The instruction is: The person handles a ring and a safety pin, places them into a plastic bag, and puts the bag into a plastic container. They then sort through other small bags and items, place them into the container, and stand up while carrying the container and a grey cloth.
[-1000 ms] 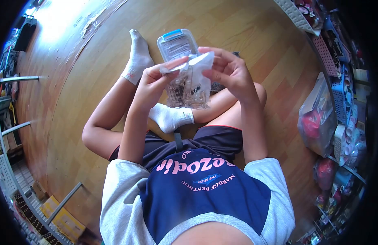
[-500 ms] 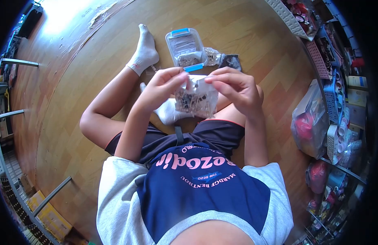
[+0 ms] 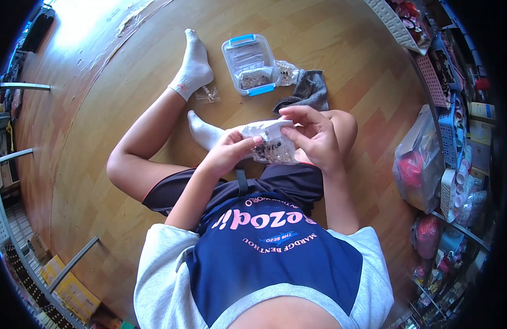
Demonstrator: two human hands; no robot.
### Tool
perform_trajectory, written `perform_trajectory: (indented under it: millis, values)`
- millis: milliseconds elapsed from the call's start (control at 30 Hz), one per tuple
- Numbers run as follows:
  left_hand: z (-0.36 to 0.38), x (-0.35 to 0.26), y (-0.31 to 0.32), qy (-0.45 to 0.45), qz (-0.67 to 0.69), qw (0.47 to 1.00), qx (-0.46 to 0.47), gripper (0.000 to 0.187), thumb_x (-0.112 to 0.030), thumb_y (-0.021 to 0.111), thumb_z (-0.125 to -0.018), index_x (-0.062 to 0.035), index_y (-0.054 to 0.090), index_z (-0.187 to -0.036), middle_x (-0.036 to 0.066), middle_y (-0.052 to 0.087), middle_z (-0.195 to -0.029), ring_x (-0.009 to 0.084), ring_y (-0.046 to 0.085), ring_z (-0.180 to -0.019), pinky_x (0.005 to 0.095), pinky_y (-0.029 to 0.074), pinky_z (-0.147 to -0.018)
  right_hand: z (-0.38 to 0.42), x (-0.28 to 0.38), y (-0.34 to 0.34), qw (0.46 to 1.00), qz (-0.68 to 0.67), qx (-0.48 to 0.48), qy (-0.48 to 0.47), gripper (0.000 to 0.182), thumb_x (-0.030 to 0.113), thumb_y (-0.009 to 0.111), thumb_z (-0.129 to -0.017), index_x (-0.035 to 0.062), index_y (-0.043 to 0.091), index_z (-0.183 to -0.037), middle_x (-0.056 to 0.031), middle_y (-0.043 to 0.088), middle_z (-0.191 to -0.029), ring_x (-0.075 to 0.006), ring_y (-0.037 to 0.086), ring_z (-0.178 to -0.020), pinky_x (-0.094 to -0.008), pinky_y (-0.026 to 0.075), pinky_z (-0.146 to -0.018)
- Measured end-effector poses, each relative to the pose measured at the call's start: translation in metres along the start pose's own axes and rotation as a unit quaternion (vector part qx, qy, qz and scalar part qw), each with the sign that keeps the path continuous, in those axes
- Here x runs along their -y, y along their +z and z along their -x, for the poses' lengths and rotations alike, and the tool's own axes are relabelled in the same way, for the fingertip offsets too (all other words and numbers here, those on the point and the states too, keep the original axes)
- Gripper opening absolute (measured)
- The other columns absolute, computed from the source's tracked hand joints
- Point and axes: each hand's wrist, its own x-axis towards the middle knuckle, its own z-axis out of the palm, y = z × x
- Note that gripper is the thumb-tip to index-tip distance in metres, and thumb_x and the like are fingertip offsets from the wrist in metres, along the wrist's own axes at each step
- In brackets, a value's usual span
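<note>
A small clear plastic bag (image 3: 275, 152) with dark and light small pieces inside hangs between my hands above my lap. My left hand (image 3: 230, 153) pinches its left side, thumb on the front. At the white upper edge on the other side, my right hand (image 3: 315, 137) grips the bag between thumb and fingers. What exactly the pieces are is too small to tell. Beyond the hands, a clear plastic box (image 3: 226, 59) with blue clips stands on the floor, holding stacked white packets and a bag of small pieces.
Beside the box lie another clear bag of small pieces (image 3: 287, 73) and a dark grey cloth (image 3: 312, 90). A little plastic packet (image 3: 208, 95) rests near my left foot (image 3: 192, 63). Shelves with baskets and a large plastic bag (image 3: 419, 162) line the right; metal rack bars (image 3: 72, 263) stand left.
Both hands have come lower and closer to my body with the bag. Its top edge is now tilted and folded over, and the grey cloth and small packet show more fully.
</note>
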Motion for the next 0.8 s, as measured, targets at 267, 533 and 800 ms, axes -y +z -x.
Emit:
perform_trajectory:
  millis: [267,533,800]
  values:
    - [-0.039,-0.055,-0.042,0.223,-0.370,0.878,-0.206,0.024,-0.013,0.060,-0.082,0.0032,0.061,-0.100,0.003,0.064,-0.081,0.0072,0.056,-0.072,0.0233,0.046,-0.067,-0.064,-0.037,-0.050,0.990,0.011,-0.143,-0.018,0.020,0.003,0.057,-0.081,0.0005,0.060,-0.100,-0.0041,0.061,-0.091,-0.0085,0.056,-0.083,-0.0218,0.045,-0.074]
    - [-0.138,-0.084,-0.025,0.116,-0.778,0.606,-0.119,0.018,-0.009,0.054,-0.069,-0.0086,0.067,-0.082,0.017,0.062,-0.072,0.0317,0.062,-0.069,0.0396,0.049,-0.064,-0.105,-0.130,-0.078,0.960,0.078,-0.269,-0.004,0.013,0.007,0.056,-0.081,0.0020,0.063,-0.091,-0.0009,0.063,-0.079,-0.0062,0.055,-0.069,-0.0200,0.044,-0.065]
    - [-0.180,-0.032,-0.028,0.083,-0.845,0.518,-0.106,0.011,-0.006,0.055,-0.067,-0.0030,0.065,-0.067,0.017,0.063,-0.070,0.0308,0.063,-0.066,0.0378,0.050,-0.058,-0.109,-0.148,-0.093,0.952,0.079,-0.296,0.000,0.013,0.010,0.056,-0.083,0.0028,0.063,-0.092,-0.0011,0.063,-0.078,-0.0052,0.056,-0.067,-0.0190,0.044,-0.060]
